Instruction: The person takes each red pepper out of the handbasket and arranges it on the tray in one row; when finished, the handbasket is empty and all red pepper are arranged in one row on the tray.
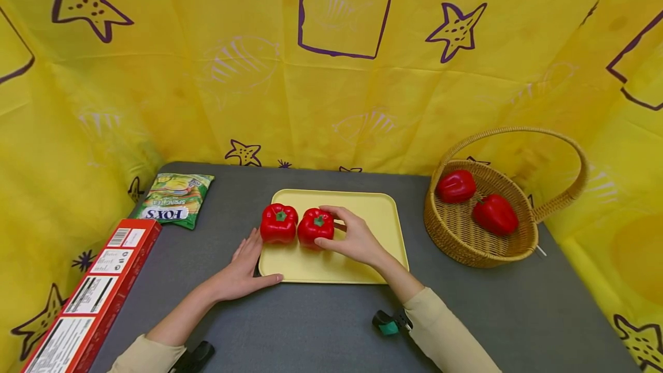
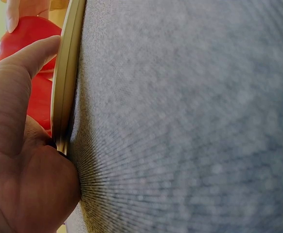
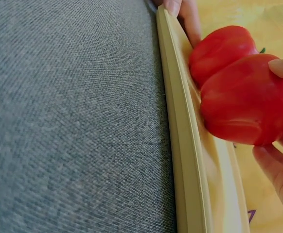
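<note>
1. Grasping the right bell pepper (image 1: 313, 233) from its right side, the right hand (image 1: 356, 239) sets its fingers toward the far flank and its thumb on the near one, probably to guard against rolling; the green stem shows uncovered.
2. This pepper stands upright within the yellow tray (image 1: 357, 266), just beside the left bell pepper (image 1: 277, 230), also upright; whether its base bears on the tray, I cannot tell.
3. The left hand (image 1: 237, 276) has released, nearly straight fingers along the tray's left edge, near the left bell pepper, its thumb stretched along the near rim, presumably steadying that corner.
4. Both forearms slant in from the near side toward the tray, the sleeves ending short of the wrists.
5. Farther right on the surface (image 1: 311, 321), a wicker basket (image 1: 461, 250) cradles two red peppers (image 1: 495, 214); its raised wall likely contains them.
6. Far left lies a Fox's Spring Tea packet (image 1: 178, 195), with a red box (image 1: 111, 284) nearer.
</note>
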A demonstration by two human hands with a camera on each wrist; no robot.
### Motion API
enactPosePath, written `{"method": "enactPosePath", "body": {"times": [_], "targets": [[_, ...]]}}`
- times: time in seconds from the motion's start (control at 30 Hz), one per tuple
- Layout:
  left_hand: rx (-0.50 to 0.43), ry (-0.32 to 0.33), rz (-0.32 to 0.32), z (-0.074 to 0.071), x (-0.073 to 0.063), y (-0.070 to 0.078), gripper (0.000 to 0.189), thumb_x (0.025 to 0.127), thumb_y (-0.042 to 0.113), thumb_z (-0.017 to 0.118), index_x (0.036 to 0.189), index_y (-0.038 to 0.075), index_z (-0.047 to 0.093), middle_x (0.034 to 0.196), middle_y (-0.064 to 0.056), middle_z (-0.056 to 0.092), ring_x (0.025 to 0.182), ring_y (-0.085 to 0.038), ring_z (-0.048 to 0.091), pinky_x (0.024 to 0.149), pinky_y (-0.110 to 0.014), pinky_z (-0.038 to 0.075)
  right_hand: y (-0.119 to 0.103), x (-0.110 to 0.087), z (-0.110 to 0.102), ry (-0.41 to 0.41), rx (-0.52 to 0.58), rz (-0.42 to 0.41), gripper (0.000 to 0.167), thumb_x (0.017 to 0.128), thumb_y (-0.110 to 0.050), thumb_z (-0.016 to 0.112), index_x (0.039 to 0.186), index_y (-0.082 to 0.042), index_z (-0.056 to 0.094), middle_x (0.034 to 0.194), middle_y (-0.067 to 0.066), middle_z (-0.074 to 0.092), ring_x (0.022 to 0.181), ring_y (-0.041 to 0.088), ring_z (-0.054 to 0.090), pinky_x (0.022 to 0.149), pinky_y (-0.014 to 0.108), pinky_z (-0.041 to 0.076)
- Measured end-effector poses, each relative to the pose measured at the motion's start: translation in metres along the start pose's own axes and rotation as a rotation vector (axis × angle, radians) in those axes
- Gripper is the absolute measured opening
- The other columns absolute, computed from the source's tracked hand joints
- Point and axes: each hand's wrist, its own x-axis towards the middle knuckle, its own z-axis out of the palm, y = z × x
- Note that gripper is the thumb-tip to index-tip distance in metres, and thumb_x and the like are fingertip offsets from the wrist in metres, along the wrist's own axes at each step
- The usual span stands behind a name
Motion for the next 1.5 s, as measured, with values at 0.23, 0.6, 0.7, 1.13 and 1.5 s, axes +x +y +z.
{"method": "enactPosePath", "body": {"times": [0.23, 0.6, 0.7, 1.13, 1.5], "targets": [[0.0, 0.001, 0.001, -0.0004, 0.0, 0.0003, 0.105, 0.086, 0.047, 0.07, 0.157, 0.006, 0.005, 0.161, -0.021, 0.003, 0.145, -0.043, -0.006, 0.109, -0.065, -0.002, 0.0003, 0.0027, -0.0004, -0.042, -0.016, -0.061, 0.065, 0.082, -0.022, 0.08, 0.139, -0.011, 0.051, 0.136, 0.003, 0.054, 0.126, 0.02, 0.049, 0.099, 0.038, 0.046], [0.006, 0.006, 0.008, -0.0003, -0.0003, 0.0001, 0.104, 0.086, 0.048, 0.069, 0.156, 0.005, 0.007, 0.16, -0.022, 0.005, 0.145, -0.044, -0.006, 0.109, -0.066, -0.002, 0.0016, 0.0035, -0.0011, -0.111, -0.035, -0.085, 0.074, 0.08, -0.015, 0.081, 0.144, -0.006, 0.044, 0.142, 0.006, 0.048, 0.128, 0.018, 0.046, 0.099, 0.036, 0.046], [0.007, 0.007, 0.01, -0.0001, -0.0003, 0.0001, 0.103, 0.086, 0.047, 0.069, 0.156, 0.005, 0.007, 0.16, -0.022, 0.005, 0.145, -0.044, -0.006, 0.109, -0.066, -0.002, 0.003, 0.0036, -0.0007, -0.105, -0.025, -0.088, 0.074, 0.08, -0.015, 0.081, 0.143, -0.006, 0.043, 0.142, 0.007, 0.048, 0.13, 0.018, 0.045, 0.1, 0.038, 0.045], [-0.001, 0.003, 0.005, -0.0001, -0.0002, 0.0007, 0.104, 0.087, 0.047, 0.069, 0.157, 0.005, 0.005, 0.16, -0.022, 0.003, 0.145, -0.044, -0.007, 0.109, -0.066, -0.003, 0.0026, 0.0035, -0.0014, -0.112, -0.016, -0.088, 0.077, 0.08, -0.014, 0.081, 0.145, -0.004, 0.041, 0.143, 0.006, 0.047, 0.131, 0.018, 0.044, 0.099, 0.038, 0.046], [-0.005, 0.0, 0.002, -0.0008, -0.0004, 0.002, 0.104, 0.087, 0.047, 0.069, 0.156, 0.005, 0.006, 0.16, -0.022, 0.004, 0.145, -0.043, -0.007, 0.109, -0.065, -0.003, 0.0061, 0.0036, -0.0005, -0.117, -0.015, -0.099, 0.079, 0.08, -0.014, 0.082, 0.145, -0.004, 0.039, 0.144, 0.006, 0.045, 0.132, 0.02, 0.044, 0.097, 0.038, 0.047]]}}
